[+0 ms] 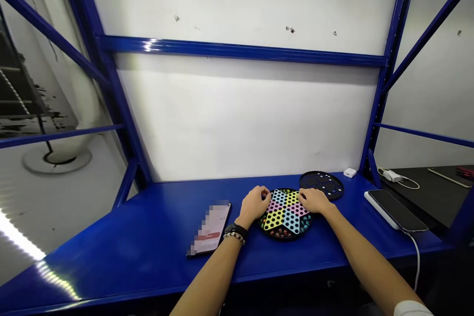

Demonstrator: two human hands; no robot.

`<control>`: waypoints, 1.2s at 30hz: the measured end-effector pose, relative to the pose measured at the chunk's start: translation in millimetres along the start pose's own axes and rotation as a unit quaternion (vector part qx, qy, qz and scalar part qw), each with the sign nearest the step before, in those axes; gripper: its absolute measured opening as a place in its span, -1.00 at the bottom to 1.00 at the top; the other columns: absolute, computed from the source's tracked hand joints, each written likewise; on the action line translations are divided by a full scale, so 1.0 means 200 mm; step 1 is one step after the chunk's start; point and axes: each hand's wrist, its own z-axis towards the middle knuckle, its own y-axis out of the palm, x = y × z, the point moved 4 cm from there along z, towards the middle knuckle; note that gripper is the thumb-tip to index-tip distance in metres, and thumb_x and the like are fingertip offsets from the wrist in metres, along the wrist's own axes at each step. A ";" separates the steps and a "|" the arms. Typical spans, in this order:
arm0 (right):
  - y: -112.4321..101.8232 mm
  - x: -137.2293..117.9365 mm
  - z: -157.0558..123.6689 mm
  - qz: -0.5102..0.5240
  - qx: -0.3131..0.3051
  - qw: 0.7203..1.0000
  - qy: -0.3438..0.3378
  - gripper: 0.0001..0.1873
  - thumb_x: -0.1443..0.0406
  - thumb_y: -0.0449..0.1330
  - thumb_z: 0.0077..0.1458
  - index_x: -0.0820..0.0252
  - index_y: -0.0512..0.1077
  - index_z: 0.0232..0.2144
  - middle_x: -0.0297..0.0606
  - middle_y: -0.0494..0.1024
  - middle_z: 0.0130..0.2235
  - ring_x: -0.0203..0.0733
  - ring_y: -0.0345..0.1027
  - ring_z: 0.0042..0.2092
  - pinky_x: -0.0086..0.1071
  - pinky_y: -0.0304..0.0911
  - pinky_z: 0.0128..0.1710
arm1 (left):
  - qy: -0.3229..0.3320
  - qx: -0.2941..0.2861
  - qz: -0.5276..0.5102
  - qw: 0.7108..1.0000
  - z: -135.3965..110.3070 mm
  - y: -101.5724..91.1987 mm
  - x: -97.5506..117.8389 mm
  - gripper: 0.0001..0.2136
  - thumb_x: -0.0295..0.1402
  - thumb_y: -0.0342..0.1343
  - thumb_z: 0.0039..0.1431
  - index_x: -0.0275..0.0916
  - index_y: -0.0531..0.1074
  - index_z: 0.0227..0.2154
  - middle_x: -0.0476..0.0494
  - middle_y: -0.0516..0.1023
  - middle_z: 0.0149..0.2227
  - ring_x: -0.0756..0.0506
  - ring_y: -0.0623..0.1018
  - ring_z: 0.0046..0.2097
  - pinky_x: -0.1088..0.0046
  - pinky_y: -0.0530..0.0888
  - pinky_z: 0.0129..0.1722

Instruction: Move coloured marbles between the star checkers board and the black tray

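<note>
A round black board (284, 213) with a star of pink, yellow, green and blue holed fields lies on the blue shelf (148, 237). Small coloured pegs sit in its outer corners. My left hand (254, 203) rests on the board's left rim with its fingers curled onto the edge. My right hand (314, 200) lies on the board's upper right edge, fingers bent down over it. What the fingertips pinch, if anything, is too small to see. A dark watch and a bead bracelet ring my left wrist.
A black round perforated lid (321, 183) lies behind the board at the right. A phone (210, 228) lies at the left, another phone (397, 210) with a cable at the right. A small white box (349, 173) and a charger (392, 176) sit near the blue upright.
</note>
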 end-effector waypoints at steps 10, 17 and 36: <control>0.03 0.01 0.03 -0.054 -0.006 0.999 -0.002 -0.44 0.09 -0.15 0.37 0.18 0.60 -0.24 -0.01 0.62 -0.12 -0.02 0.50 -0.11 -0.28 0.22 -0.10 | 0.000 -0.005 0.002 1.000 0.00 0.01 0.00 -0.83 -0.28 0.03 0.22 -0.16 0.51 -0.28 -0.08 0.60 -0.21 -0.10 0.56 -0.16 0.44 0.40 -0.25; 0.02 0.02 0.04 -0.023 0.013 1.000 0.007 -0.42 0.05 -0.09 0.33 0.25 0.58 -0.41 0.01 0.63 -0.26 -0.04 0.49 -0.21 -0.32 0.21 -0.21 | 0.002 -0.005 0.003 1.000 0.00 0.00 0.00 -0.84 -0.29 0.03 0.23 -0.15 0.51 -0.29 -0.08 0.60 -0.21 -0.10 0.56 -0.16 0.45 0.39 -0.25; -0.03 0.22 0.07 0.082 0.159 0.981 0.082 -0.59 0.04 -0.10 0.34 0.13 0.43 -0.24 -0.15 0.46 -0.09 -0.05 0.27 0.02 -0.25 0.14 -0.03 | 0.005 -0.005 0.001 1.000 0.01 0.01 0.00 -0.83 -0.28 0.03 0.23 -0.14 0.52 -0.29 -0.07 0.60 -0.21 -0.10 0.56 -0.18 0.44 0.40 -0.25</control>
